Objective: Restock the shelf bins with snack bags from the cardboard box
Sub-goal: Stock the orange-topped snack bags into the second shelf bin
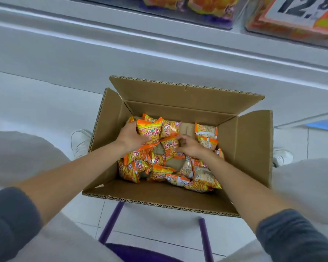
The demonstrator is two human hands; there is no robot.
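Snack bags (159, 173) lie in a loose, shallow heap on the bottom of the cardboard box (250, 144), which stands open on the floor between the person's white shoes (81, 142), just near of the shelf base. In the head view, the left hand (130, 137) is clenched round one upright orange bag (150, 129) at the far left of the heap. The right hand (190, 148) lies with curled fingers over a bag in the middle (170, 144); whether it already pinches that bag cannot be told. The likeliest trouble is a slip: the film looks slick and puffed, so a bag held by one edge could slide out on the way up and land on the floor or back in the box. Squeezing harder to prevent that could crush the brittle sticks inside. A hurried lift could also catch the standing far flap and shift the box. As for containers, the box is mostly emptied, with bare cardboard showing between the bags. The shelf bins (197, 6) at the far edge already hold orange packets behind clear fronts, the right one carrying a price card (301, 8); how full they are is cut off from sight.
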